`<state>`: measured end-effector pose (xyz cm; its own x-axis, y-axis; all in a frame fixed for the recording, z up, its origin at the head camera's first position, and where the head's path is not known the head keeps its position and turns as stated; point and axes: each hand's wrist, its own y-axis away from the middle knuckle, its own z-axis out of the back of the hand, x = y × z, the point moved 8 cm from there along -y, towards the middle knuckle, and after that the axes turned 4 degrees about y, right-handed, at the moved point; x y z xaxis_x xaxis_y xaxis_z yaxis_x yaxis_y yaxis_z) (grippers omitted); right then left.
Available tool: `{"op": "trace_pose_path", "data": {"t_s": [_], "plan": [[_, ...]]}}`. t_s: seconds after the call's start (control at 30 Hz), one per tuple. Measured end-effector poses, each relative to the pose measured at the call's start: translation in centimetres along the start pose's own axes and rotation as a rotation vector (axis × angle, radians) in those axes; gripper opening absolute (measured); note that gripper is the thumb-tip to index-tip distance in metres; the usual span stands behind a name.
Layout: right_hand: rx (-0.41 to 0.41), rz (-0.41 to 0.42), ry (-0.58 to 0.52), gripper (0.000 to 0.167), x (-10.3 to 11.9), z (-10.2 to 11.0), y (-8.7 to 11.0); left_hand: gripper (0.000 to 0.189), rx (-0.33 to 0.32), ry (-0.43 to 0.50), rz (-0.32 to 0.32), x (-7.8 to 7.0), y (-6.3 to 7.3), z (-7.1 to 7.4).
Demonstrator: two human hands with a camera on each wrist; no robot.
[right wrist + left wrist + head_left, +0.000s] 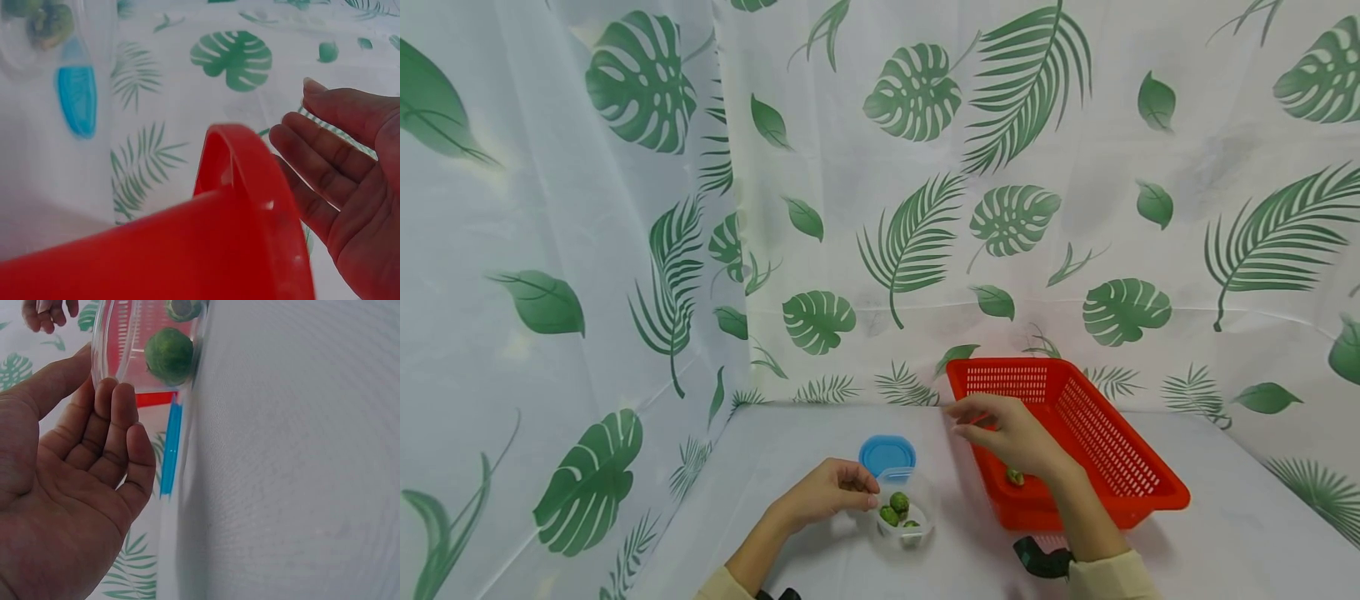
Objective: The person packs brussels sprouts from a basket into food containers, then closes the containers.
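My left hand is at the left side of a small clear container, its thumb and index finger pinching the rim. Brussels sprouts lie inside the container; the left wrist view shows one sprout close through the clear wall. Over the left side of a red plastic basket hovers my right hand, fingers loosely bent and holding nothing. One Brussels sprout shows in the basket, below the right wrist; the hand and forearm hide part of the basket floor.
A blue lid lies on the white table just behind the clear container. The basket's raised walls stand to the right of the container. A leaf-printed curtain closes off the back and left of the table.
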<state>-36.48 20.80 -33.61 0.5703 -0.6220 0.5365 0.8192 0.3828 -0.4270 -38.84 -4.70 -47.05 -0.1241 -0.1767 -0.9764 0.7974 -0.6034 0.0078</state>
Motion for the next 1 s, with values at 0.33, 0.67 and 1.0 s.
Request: {"op": "trace_pose_path", "data": {"t_s": [0.33, 0.67, 1.0], "plan": [[-0.028, -0.078, 0.009, 0.029, -1.4, 1.0, 0.3, 0.029, -0.001, -0.003, -0.001, -0.1, 0.0, 0.0], [-0.026, -0.109, 0.003, 0.03, -3.2, 1.4, 0.6, 0.029, 0.007, 0.015, 0.002, 0.0, 0.0, 0.0], [-0.007, -0.134, -0.008, 0.034, -4.6, 1.4, 0.9, 0.029, 0.01, 0.021, 0.001, 0.0, 0.0, -0.1]]}}
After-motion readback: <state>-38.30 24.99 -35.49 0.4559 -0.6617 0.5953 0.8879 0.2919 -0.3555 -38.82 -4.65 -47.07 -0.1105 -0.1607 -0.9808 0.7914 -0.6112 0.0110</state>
